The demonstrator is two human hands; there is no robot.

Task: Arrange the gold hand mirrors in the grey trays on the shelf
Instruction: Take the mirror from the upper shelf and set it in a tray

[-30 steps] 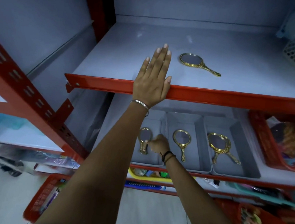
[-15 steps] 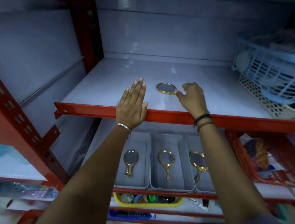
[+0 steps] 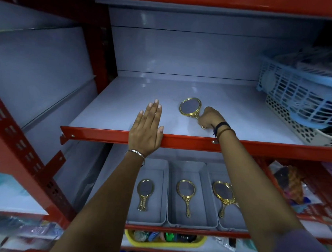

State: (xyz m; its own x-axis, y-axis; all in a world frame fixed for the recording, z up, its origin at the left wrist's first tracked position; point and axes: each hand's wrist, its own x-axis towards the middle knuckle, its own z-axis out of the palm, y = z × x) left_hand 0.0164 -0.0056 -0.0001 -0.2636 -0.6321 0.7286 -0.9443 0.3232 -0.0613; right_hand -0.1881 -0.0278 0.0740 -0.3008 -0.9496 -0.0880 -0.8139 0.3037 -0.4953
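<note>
A gold hand mirror (image 3: 190, 108) lies on the upper grey shelf (image 3: 238, 113), and my right hand (image 3: 209, 117) is closed around its handle. My left hand (image 3: 147, 127) rests flat, fingers apart, on the shelf's red front edge (image 3: 104, 135). On the shelf below stand three grey trays side by side. The left tray (image 3: 149, 191) holds one gold mirror (image 3: 144, 193). The middle tray (image 3: 191, 193) holds one gold mirror (image 3: 186, 195). The right tray (image 3: 214, 185) holds stacked gold mirrors (image 3: 224, 195), partly hidden by my right arm.
A blue basket (image 3: 296, 93) sits on a white perforated basket (image 3: 287, 119) at the upper shelf's right. A red basket (image 3: 310, 210) of goods stands right of the trays. A yellow tray (image 3: 165, 242) of combs lies below. Red uprights (image 3: 17, 148) frame the left.
My right hand rose from the left tray to the upper shelf and closed on the mirror's handle; the mirror has turned. The view tilted upward. My left hand stayed on the edge.
</note>
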